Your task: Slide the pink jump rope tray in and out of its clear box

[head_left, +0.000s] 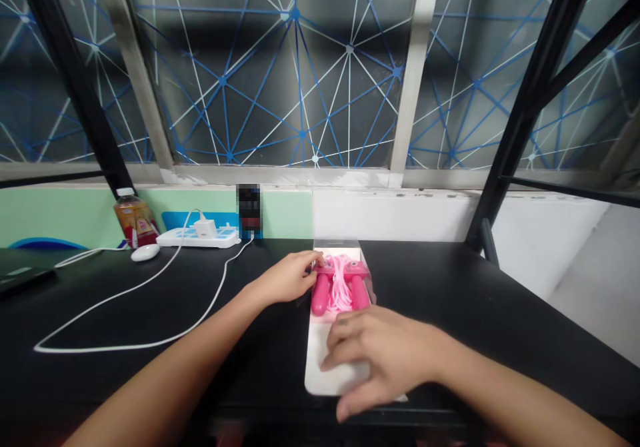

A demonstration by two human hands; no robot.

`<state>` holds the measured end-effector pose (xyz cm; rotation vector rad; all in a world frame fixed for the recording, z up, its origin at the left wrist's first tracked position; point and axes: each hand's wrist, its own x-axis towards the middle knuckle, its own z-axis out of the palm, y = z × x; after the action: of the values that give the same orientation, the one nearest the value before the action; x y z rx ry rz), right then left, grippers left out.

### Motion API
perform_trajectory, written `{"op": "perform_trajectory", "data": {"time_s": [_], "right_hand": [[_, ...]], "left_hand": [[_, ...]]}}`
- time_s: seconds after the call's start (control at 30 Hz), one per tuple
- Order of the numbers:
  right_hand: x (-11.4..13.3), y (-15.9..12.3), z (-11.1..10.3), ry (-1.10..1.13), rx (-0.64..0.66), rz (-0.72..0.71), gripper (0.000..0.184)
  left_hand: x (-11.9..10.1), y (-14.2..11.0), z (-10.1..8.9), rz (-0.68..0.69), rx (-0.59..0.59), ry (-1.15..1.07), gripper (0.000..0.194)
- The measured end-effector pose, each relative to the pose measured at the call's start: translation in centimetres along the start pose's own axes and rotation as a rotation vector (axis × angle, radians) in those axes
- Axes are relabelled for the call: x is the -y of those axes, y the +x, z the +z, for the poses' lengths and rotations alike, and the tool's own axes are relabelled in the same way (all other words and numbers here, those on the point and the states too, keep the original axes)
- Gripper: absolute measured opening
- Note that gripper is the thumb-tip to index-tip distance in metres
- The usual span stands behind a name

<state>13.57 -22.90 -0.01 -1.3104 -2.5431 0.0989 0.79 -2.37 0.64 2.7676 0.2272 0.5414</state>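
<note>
A pink skipping rope (340, 287) with two pink handles and a coiled cord lies in a long white box (318, 354) on the black desk. A clear plastic lid or sleeve (336, 246) sits at the box's far end. My left hand (287, 279) rests at the box's left side, fingers curled against the left handle's top. My right hand (380, 360) lies flat over the near end of the box, fingers spread and pressing on it.
At the back left stand a drink bottle (133, 219), a white mouse (145, 252) and a white power strip (197, 236) with a charger. A white cable (130, 314) loops across the desk (500, 300). A dark laptop edge (23, 275) shows far left. Black frame posts (520, 120) rise at the right.
</note>
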Motion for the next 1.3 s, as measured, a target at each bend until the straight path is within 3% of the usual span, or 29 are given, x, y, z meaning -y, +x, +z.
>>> {"op": "perform_trajectory", "data": {"time_s": [0.1, 0.33, 0.47, 0.57, 0.67, 0.8, 0.9, 1.03, 1.13, 1.23, 1.3], "right_hand": [[0.4, 0.0, 0.2, 0.030, 0.023, 0.018, 0.047], [-0.5, -0.1, -0.5, -0.154, -0.009, 0.261, 0.041], [-0.7, -0.6, -1.1, -0.081, -0.001, 0.223, 0.043], [-2.0, -1.0, -1.1, -0.093, -0.118, 0.229, 0.036], [-4.2, -1.5, -0.4, -0.210, -0.326, 0.366, 0.039], [-6.3, -2.1, 0.6, -0.181, -0.328, 0.542, 0.063], [-6.6, -2.2, 0.7, -0.169, -0.338, 0.595, 0.055], [-6.8, -2.1, 0.2, -0.118, -0.340, 0.534, 0.046], [-7.3, -1.7, -0.1, -0.054, -0.374, 0.529, 0.028], [-7.4, -1.2, -0.4, 0.000, -0.430, 0.571, 0.016], [-7.3, -1.2, -0.7, 0.055, -0.406, 0.604, 0.019]], "left_hand": [[-0.3, 0.0, -0.2, -0.003, -0.005, 0.015, 0.027], [-1.7, -0.3, -0.8, -0.018, 0.022, 0.009, 0.026], [-1.2, -0.4, -0.7, 0.002, 0.024, -0.005, 0.023], [-0.3, -0.5, -0.4, 0.036, 0.056, -0.031, 0.017], [-0.2, -0.6, -0.3, 0.015, 0.088, -0.044, 0.026], [-1.0, -1.1, -0.4, -0.005, 0.110, 0.006, 0.032], [-0.9, -1.5, -0.3, 0.012, 0.101, 0.074, 0.052], [0.0, -1.3, -0.1, 0.032, 0.058, 0.102, 0.032], [0.2, -1.1, -0.5, 0.029, 0.028, 0.110, 0.028], [0.0, -1.0, -1.1, -0.066, 0.040, 0.126, 0.029], [-0.2, -1.0, -1.4, -0.135, 0.103, 0.054, 0.029]]}}
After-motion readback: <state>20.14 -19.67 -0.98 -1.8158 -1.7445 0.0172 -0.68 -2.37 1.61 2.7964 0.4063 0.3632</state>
